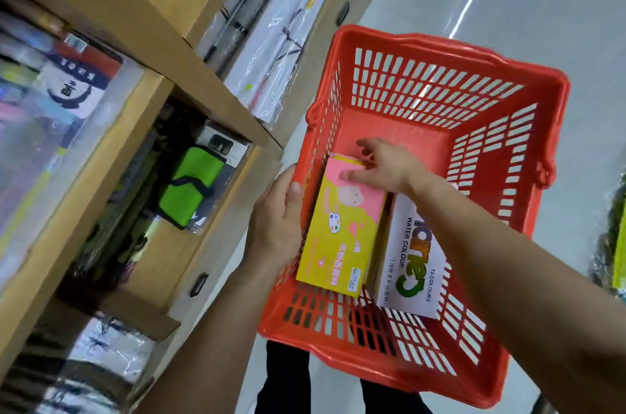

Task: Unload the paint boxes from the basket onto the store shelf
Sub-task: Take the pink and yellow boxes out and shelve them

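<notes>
Right hand (379, 166) fingers pinch top of pink-yellow box (342, 227), frame centre; left hand (276, 227) clasps basket (440, 51) rim. Light, stiff card; grip by long edges.

Both forearms (508, 244) are bare and sleeveless; dark trousers (288, 376) cover the legs.

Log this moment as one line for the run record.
left hand gripping basket rim | right hand on pink-yellow paint box | white watercolour box beside

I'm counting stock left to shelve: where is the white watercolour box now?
In the head view, the white watercolour box lies inside the red basket, near its front wall, right of the yellow box and partly under the right forearm.
</notes>
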`<state>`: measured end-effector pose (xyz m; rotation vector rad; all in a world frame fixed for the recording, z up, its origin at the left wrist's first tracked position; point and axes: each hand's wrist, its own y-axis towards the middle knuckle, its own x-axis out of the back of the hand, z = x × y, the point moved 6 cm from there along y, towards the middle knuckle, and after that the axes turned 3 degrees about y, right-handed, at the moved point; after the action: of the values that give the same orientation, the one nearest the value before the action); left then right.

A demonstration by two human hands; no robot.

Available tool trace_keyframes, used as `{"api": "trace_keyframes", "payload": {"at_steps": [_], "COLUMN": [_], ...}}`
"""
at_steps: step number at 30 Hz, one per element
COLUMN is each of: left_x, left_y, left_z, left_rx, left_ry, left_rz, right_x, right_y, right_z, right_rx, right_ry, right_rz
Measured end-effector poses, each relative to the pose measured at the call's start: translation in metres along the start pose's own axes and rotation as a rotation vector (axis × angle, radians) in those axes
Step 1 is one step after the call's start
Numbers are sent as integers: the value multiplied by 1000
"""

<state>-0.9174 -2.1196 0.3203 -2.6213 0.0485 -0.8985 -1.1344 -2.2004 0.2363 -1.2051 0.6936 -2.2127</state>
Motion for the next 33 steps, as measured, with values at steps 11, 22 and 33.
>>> {"api": "trace_keyframes", "payload": {"at_steps": [11,22,33], "left_x": [1,2,8], "left_y": [2,2,-11], "left_z": [1,3,-9], "left_rx": [-52,-43,33], "left_ry": [-50,-60,-54], "left_rz": [-8,-16,46], "right_x": [-20,1,70], "right_y": [26,-16,-76], "right_z": [-9,15,45], "right_rx": [-54,85,177], "right_ry": [12,134,2], "right_rz": [342,197,-33]}}
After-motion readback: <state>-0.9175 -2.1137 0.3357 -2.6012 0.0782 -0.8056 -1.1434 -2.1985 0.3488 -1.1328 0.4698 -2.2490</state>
